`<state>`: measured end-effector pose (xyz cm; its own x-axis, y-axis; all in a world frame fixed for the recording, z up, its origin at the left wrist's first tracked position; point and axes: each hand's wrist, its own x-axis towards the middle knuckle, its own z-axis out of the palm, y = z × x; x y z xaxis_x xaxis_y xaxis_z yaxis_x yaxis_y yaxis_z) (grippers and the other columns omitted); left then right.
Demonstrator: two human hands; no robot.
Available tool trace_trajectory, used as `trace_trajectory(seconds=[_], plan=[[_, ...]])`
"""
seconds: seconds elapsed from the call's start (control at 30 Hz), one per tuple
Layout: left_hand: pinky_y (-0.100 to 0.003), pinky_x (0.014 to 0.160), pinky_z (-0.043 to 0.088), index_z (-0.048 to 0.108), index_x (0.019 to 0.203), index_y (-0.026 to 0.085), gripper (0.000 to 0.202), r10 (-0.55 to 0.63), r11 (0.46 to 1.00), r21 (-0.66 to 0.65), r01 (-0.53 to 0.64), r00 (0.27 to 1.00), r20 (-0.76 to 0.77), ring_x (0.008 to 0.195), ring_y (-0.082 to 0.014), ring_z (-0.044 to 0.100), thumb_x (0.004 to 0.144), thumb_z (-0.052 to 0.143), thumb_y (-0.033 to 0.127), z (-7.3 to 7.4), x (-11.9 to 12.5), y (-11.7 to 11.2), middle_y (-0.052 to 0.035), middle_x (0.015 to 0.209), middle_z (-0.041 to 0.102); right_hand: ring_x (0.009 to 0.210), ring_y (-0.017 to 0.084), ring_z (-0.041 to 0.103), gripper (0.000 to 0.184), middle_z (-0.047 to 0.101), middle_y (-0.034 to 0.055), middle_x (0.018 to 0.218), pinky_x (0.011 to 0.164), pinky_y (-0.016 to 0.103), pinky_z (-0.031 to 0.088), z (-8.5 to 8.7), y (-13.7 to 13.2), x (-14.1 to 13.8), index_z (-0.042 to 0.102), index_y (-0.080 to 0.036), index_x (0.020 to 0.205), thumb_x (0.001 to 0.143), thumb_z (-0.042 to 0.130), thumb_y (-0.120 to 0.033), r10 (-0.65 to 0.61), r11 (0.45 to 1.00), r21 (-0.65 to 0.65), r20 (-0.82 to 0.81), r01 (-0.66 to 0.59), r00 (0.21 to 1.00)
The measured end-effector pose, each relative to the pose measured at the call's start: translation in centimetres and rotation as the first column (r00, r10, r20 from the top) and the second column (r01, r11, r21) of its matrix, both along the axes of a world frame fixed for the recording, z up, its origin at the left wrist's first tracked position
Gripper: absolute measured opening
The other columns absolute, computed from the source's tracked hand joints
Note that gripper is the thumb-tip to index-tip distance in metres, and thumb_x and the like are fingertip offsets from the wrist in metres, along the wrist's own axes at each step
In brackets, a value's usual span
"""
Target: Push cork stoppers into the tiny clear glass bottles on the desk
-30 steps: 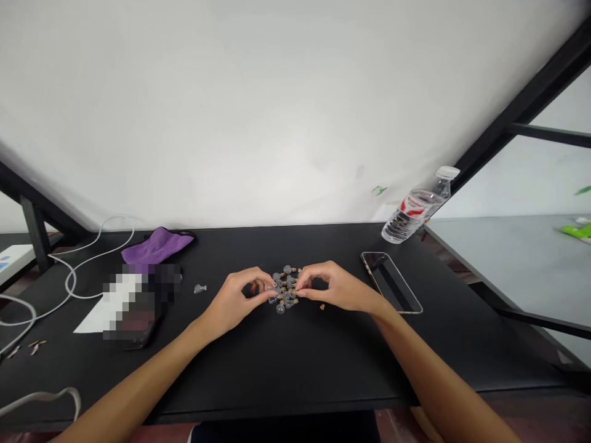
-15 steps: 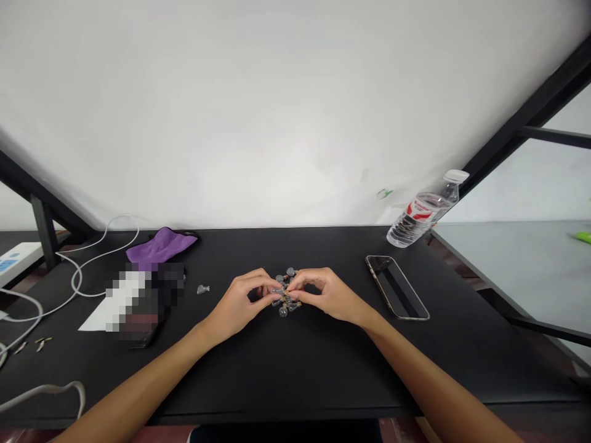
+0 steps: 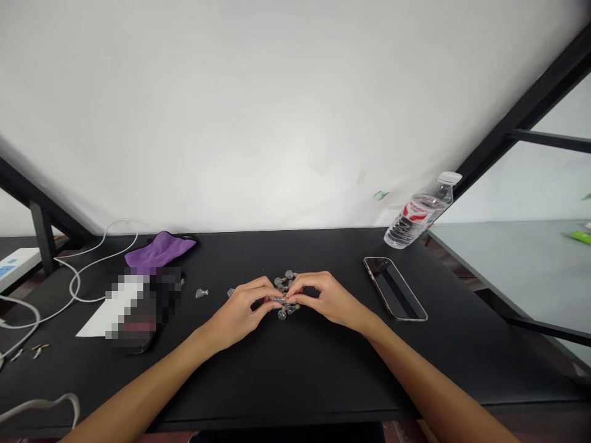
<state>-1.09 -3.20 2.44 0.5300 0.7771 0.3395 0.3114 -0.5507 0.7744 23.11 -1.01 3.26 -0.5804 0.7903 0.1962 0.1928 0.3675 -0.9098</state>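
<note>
A small heap of tiny glass vials with cork stoppers (image 3: 285, 284) lies in the middle of the black table (image 3: 295, 363). My left hand (image 3: 242, 311) and my right hand (image 3: 323, 298) meet over the heap's near side, fingertips pinched together on one small vial (image 3: 280, 300) held between them. One loose vial (image 3: 201, 293) lies apart to the left, and another small piece (image 3: 231, 291) shows just left of my left hand.
A phone (image 3: 394, 288) lies face up to the right, with a water bottle (image 3: 418, 211) behind it. At the left are a purple cloth (image 3: 159, 250), a blurred dark object (image 3: 138, 304), white cables (image 3: 69, 277) and small brown bits (image 3: 34, 349).
Both hands have drawn closer together over the heap, my right hand shifting left. A small piece now shows left of my left hand.
</note>
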Motion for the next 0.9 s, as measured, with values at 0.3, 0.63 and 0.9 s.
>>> trace_trajectory(seconds=[0.3, 0.63, 0.9], plan=[[-0.029, 0.08, 0.051, 0.075, 0.109, 0.022, 0.021, -0.079, 0.995, 0.063, 0.081, 0.996, -0.034, 0.088, -0.0169, 0.065, 0.103, 0.056, 0.017, 0.3, 0.2, -0.5, -0.0062, 0.097, 0.068, 0.081, 0.019, 0.072, 0.008, 0.077, 0.0029, 0.084, 0.081, 0.03, 0.055, -0.8, 0.0, -0.3, 0.078, -0.02, 0.087, 0.09, 0.073, -0.025, 0.052, 0.985, -0.161, -0.038, -0.057, 0.998], [-0.03, 0.084, 0.052, 0.074, 0.114, 0.024, 0.02, 0.112, 0.991, 0.086, -0.102, 0.987, -0.117, 0.089, -0.0172, 0.065, 0.103, 0.057, 0.023, 0.0, -0.3, 1.0, -0.0049, 0.1, 0.066, 0.088, 0.02, 0.069, 0.022, 0.076, 0.0041, 0.092, 0.083, 0.031, 0.052, 0.8, 0.4, 0.4, 0.077, -0.02, 0.097, 0.097, 0.066, -0.039, -0.088, 0.996, -0.03, 0.045, 0.09, 0.995], [-0.034, 0.084, 0.047, 0.071, 0.115, 0.023, 0.019, 0.294, 0.955, 0.139, -0.263, 0.908, -0.3, 0.085, -0.019, 0.06, 0.097, 0.065, 0.028, -2.0, -1.1, 3.0, -0.0019, 0.092, 0.065, 0.083, 0.021, 0.066, 0.033, 0.075, 0.0042, 0.086, 0.08, 0.033, 0.05, 1.2, 1.2, 1.9, 0.073, -0.019, 0.09, 0.101, 0.056, -0.045, -0.268, 0.961, 0.108, 0.111, 0.256, 0.957]])
